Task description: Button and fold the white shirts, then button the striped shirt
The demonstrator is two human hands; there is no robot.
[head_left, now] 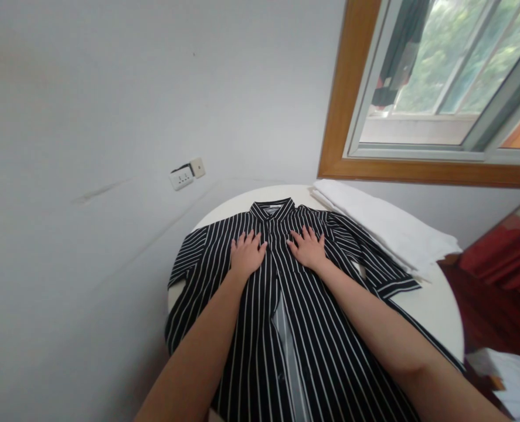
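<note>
A black shirt with white stripes (260,305) lies spread, front up, over a round white table, its collar at the far side. My left hand (247,253) rests flat on the left chest of the shirt, fingers spread. On the other side of the button line, my right hand (309,248) also lies flat with its fingers apart. The shirt front gapes lower down, showing a greyish inner side. One sleeve reaches out at the left, and the other slants toward the right. The near end of the shirt runs out of view.
A folded white cloth (378,225) lies along the back right of the white table (447,316). Behind stand a wall with a socket (182,177) and a wood-framed window (418,170). Red fabric (501,258) and white material (512,375) are at the right.
</note>
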